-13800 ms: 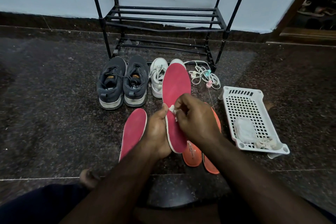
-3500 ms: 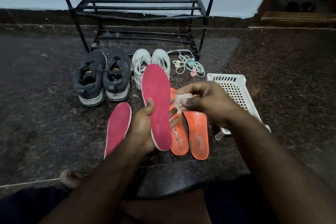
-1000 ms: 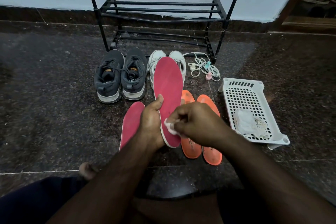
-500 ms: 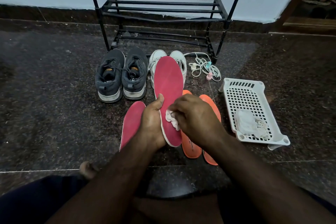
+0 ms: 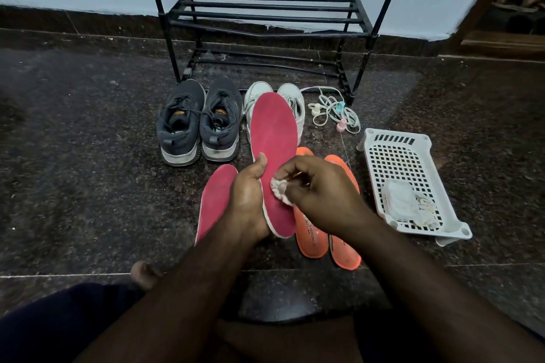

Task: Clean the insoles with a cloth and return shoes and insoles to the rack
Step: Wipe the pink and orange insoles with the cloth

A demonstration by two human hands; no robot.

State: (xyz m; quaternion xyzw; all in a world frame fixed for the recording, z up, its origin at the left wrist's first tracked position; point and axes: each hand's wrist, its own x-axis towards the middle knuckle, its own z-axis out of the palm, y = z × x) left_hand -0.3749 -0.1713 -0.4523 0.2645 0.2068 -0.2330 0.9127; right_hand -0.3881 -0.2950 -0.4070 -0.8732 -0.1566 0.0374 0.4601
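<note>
Right, I've got the red insole [image 5: 273, 138] up off the floor, my left hand [image 5: 247, 194] wrapped round its left edge near the heel, thumb pressed on the top face, toe pointing away from me toward the rack [image 5: 265, 18]. My right hand [image 5: 317, 188] pinches the small white cloth [image 5: 279, 190] in curled fingertips and presses it onto the lower middle of that insole, just right of my left thumb. To do this well I reckon I want firm, short strokes along the length, working heel to toe, and my left grip tight enough that the insole doesn't flex away under the pressure. The wad is tiny, so I'd turn it to a fresh face as it picks up dirt, and I shouldn't skip the strip under my thumb.

Its twin, the second red insole [image 5: 215, 200], lies flat on the floor just left of my left wrist. The orange insoles [image 5: 312, 237] lie side by side on the floor beneath my right hand, partly hidden by it. Farther off, the dark shoes [image 5: 200, 124] sit on the left and the white shoes [image 5: 292, 97] beside them, mostly behind the raised insole, all just in front of the rack, whose shelves in view hold nothing. On my right stands the white basket [image 5: 395, 138] with more cloths in it
</note>
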